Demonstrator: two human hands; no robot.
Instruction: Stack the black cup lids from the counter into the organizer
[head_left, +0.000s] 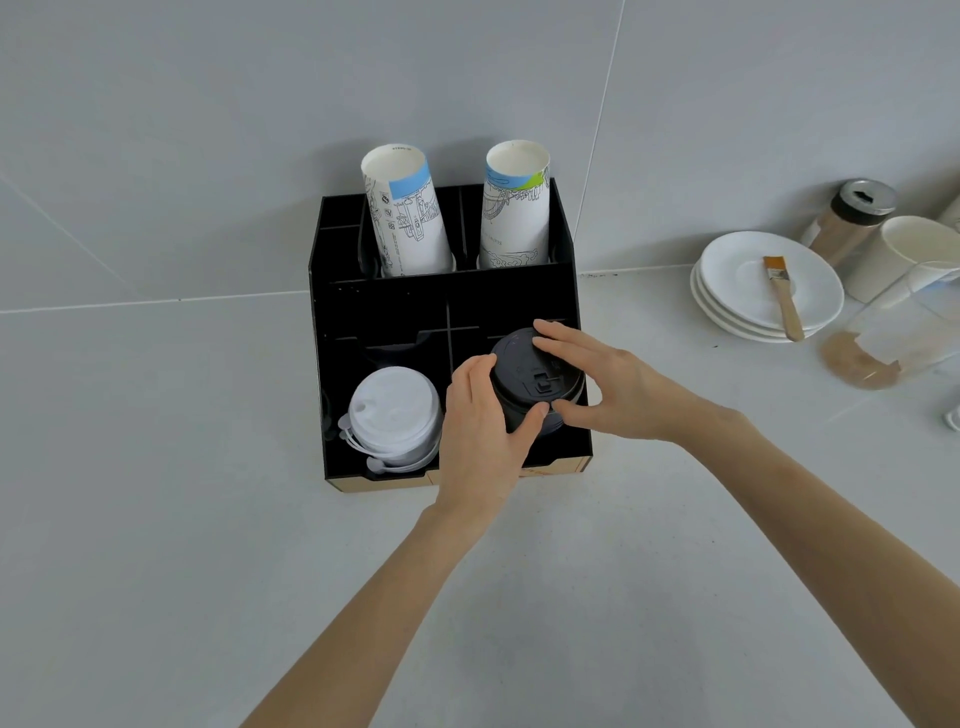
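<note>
A stack of black cup lids (530, 371) sits in the front right compartment of the black organizer (395, 312), against the wall. My left hand (480, 426) wraps the stack's left side, thumb across its front. My right hand (592, 379) holds the stack from the right, fingers lying over the top lid and thumb at its lower front. A stack of white lids (392, 410) fills the front left compartment. Two stacks of upside-down paper cups (408, 213) (514, 208) stand in the back compartments.
At the right of the grey counter are stacked white plates (737, 306) with a small brush (782, 293) on top, a shaker jar (852, 218), a white cup (898, 254) and a clear plastic jug (898, 332) with brown powder.
</note>
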